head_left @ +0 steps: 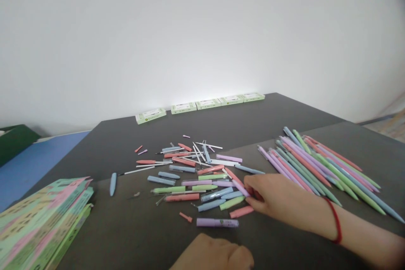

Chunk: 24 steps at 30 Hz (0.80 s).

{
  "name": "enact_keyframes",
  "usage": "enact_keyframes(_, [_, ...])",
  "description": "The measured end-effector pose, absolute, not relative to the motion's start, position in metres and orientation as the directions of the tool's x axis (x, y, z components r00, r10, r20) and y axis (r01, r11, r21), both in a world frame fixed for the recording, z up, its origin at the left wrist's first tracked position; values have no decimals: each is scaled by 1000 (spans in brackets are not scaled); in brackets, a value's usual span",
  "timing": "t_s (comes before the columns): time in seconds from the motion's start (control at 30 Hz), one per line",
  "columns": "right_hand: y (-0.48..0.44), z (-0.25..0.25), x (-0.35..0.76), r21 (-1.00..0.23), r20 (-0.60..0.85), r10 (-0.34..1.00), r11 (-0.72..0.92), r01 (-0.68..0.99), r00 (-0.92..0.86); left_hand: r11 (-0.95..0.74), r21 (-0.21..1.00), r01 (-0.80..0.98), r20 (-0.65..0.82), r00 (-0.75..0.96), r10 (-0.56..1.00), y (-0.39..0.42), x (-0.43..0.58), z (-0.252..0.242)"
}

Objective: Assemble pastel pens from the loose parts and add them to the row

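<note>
My right hand (272, 197), a red cord round its wrist, reaches into the heap of loose pen parts. Its thumb and index finger close on a purple pen tip section (241, 188). At the bottom edge, my left hand (213, 255) is curled with its knuckles up; whatever its fingers hold is hidden. Just beyond it lies a purple pen barrel (217, 222) with printing, near a small red plunger piece (186, 217). Blue, red, green and purple barrels and tips fill the heap, such as a red barrel (182, 197). White refills (139, 170) lie among them.
Whole pens (310, 164) in several colours lie in a pile at the right. Flat printed cartons (47, 219) are stacked at the left front. Several pale green boxes (208, 103) line the table's back edge by the wall. A dark green box (17, 141) stands beyond the left edge.
</note>
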State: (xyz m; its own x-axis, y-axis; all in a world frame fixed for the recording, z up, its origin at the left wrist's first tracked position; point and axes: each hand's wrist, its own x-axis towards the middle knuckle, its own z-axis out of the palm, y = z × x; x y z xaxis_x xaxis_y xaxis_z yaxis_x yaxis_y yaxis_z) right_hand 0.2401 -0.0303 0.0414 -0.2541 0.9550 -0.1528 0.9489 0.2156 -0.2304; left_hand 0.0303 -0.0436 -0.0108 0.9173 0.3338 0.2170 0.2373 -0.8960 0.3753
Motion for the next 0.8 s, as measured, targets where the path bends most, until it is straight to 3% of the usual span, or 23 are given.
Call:
enact_keyframes(0.17, [-30, 36, 236, -215, -147, 951, 239, 947, -273, -888, 349, 300, 191, 904, 381, -31, 25, -2])
enact_keyframes(0.33, [-29, 29, 239, -190, -118, 957, 240, 952, -264, -797, 355, 488, -20, 857, 516, -23, 14, 18])
enact_keyframes(0.43, [-30, 28, 241, -174, -144, 954, 236, 956, -262, -769, 344, 538, -69, 832, 551, -21, 12, 23])
enact_keyframes(0.8, [-33, 30, 235, -48, -75, 962, 260, 964, -263, -764, 213, 609, 108, 763, 638, -16, 7, 18])
